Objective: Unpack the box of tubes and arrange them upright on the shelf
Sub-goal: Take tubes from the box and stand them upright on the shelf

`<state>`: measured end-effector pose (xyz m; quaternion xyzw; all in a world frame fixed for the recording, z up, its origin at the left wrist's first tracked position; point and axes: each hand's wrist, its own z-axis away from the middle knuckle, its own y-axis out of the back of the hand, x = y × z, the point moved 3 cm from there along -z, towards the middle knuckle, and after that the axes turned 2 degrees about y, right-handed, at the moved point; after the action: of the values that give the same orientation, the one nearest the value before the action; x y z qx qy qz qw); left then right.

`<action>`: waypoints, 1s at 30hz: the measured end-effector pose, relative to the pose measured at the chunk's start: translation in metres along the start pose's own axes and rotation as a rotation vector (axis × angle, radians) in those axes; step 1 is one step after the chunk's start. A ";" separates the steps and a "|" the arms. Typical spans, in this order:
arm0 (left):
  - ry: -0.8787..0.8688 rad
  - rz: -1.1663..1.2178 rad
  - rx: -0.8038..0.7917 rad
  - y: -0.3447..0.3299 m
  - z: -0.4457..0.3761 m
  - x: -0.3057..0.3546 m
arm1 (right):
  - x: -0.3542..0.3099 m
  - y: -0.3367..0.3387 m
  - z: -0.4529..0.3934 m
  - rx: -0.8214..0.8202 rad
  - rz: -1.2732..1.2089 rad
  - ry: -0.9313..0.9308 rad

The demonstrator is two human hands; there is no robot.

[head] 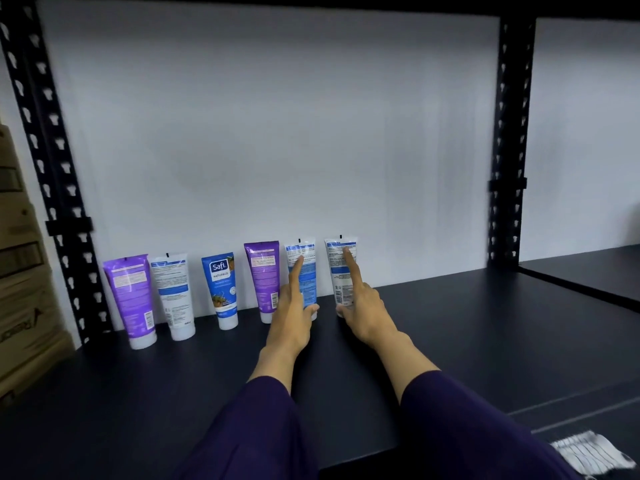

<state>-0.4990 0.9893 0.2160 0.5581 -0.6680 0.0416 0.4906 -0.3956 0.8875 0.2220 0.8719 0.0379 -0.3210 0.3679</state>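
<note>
Several tubes stand cap-down in a row against the white back wall on the dark shelf point(450, 323). From the left: a purple tube point(130, 299), a white tube point(173, 294), a blue Safi tube point(221, 289), another purple tube point(264, 277), a blue-and-white tube point(306, 271) and a white tube point(337, 268). My left hand point(294, 317) rests its index finger on the blue-and-white tube, thumb near its cap. My right hand point(362, 306) has its index finger on the rightmost white tube, thumb at its base. The box is not in view.
Black perforated uprights stand at the left point(52, 168) and right point(509, 133) of the bay. Brown cardboard cartons point(24, 289) are stacked left of the rack. A striped cloth point(592, 452) lies at the lower right. Another shelf bay point(588, 271) continues to the right.
</note>
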 end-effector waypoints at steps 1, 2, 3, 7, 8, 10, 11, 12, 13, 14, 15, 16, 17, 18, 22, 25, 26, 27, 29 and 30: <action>-0.009 -0.004 0.011 -0.001 -0.004 -0.002 | 0.002 -0.002 -0.004 0.002 -0.004 0.010; -0.018 -0.009 0.023 -0.002 -0.007 -0.004 | 0.004 -0.004 -0.008 0.005 -0.005 0.018; -0.023 -0.011 0.031 -0.002 -0.009 -0.007 | 0.006 -0.005 -0.011 0.003 0.001 0.019; -0.004 0.005 0.034 -0.005 -0.017 -0.014 | 0.007 -0.005 -0.015 -0.002 0.041 0.004; -0.007 0.006 0.029 -0.005 -0.018 -0.015 | 0.008 -0.006 -0.015 -0.002 0.041 0.005; -0.009 0.002 0.012 -0.006 -0.019 -0.015 | 0.008 -0.007 -0.016 -0.004 0.036 0.004; -0.007 0.000 0.005 -0.007 -0.019 -0.015 | 0.009 -0.007 -0.016 -0.006 0.032 0.004; -0.007 -0.003 0.001 -0.007 -0.019 -0.015 | 0.008 -0.007 -0.015 -0.005 0.026 0.006; -0.007 -0.009 0.000 -0.007 -0.019 -0.015 | 0.008 -0.007 -0.015 -0.004 0.020 0.007; -0.006 -0.015 0.001 -0.007 -0.019 -0.014 | 0.008 -0.006 -0.015 -0.003 0.014 0.007; -0.003 -0.022 -0.002 -0.006 -0.019 -0.014 | 0.008 -0.006 -0.014 -0.002 0.009 0.004; -0.004 -0.029 -0.006 -0.007 -0.018 -0.014 | 0.008 -0.005 -0.014 0.000 0.001 -0.001; -0.008 -0.038 -0.011 -0.006 -0.017 -0.013 | 0.007 -0.005 -0.012 0.001 -0.009 -0.008; -0.013 -0.042 -0.016 -0.006 -0.015 -0.012 | 0.006 -0.003 -0.010 0.001 -0.016 -0.012; 0.012 -0.028 -0.053 -0.001 -0.001 -0.005 | -0.003 0.009 0.007 0.012 0.045 -0.063; 0.071 -0.019 -0.026 0.002 0.022 0.010 | -0.013 0.021 0.028 0.120 0.100 -0.133; 0.103 -0.021 -0.010 0.004 0.032 0.017 | -0.017 0.026 0.037 0.155 0.119 -0.152; 0.125 -0.033 -0.003 0.006 0.042 0.026 | -0.021 0.031 0.047 0.173 0.140 -0.158; 0.104 -0.081 -0.009 0.009 0.064 0.045 | -0.028 0.044 0.068 0.166 0.173 -0.143; 0.070 -0.123 -0.019 0.011 0.073 0.055 | -0.030 0.054 0.080 0.158 0.184 -0.130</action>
<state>-0.5461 0.9105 0.2223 0.5915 -0.6152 0.0247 0.5206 -0.4461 0.8002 0.2312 0.8752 -0.0918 -0.3438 0.3278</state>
